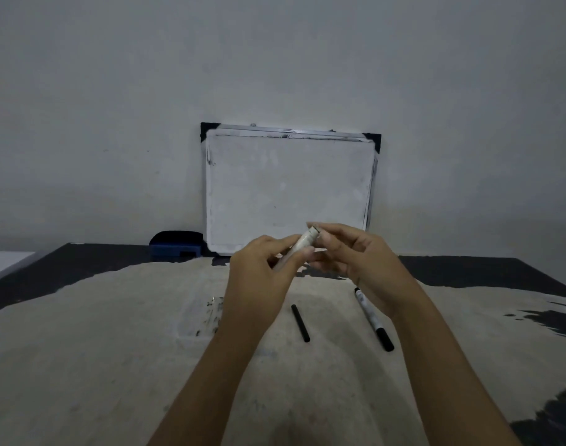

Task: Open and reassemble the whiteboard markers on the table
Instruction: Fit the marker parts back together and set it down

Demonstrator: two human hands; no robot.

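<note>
Plain indoor room, home or small study space; exact type cannot be determined. Evidence: bare grey-white wall; worn table with dark surface peeling to pale patches; small framed whiteboard leaning against the wall; blue eraser beside it. Lighting dim.

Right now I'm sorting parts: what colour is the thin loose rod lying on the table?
Black: the thin rod shows plainly in the head view.
</note>
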